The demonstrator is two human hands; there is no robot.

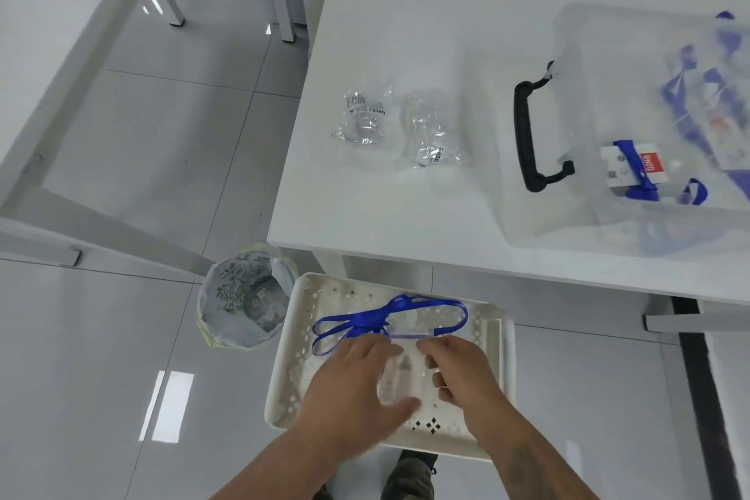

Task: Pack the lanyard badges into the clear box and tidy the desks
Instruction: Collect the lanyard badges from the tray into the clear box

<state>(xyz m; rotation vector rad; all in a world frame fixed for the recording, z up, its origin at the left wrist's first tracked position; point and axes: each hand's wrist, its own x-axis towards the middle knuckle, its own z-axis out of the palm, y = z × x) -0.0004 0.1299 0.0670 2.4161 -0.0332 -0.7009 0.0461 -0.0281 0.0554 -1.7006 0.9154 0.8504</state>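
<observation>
Both hands on a clear badge holder over the white tray, lower centre

Left hand [357, 382] and right hand [458, 369] gripping clear badge holder [399, 371] from either side, blue lanyard [381, 319] looped above on perforated tray [292, 337]; clear box [608, 126] (badges inside) on table [406, 12], upper right; two crumpled wrappers [365, 118] left of it

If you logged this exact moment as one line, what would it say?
both hands holding clear badge sleeve | blue ribbon lanyard over white perforated tray | clear plastic box on desk
</observation>
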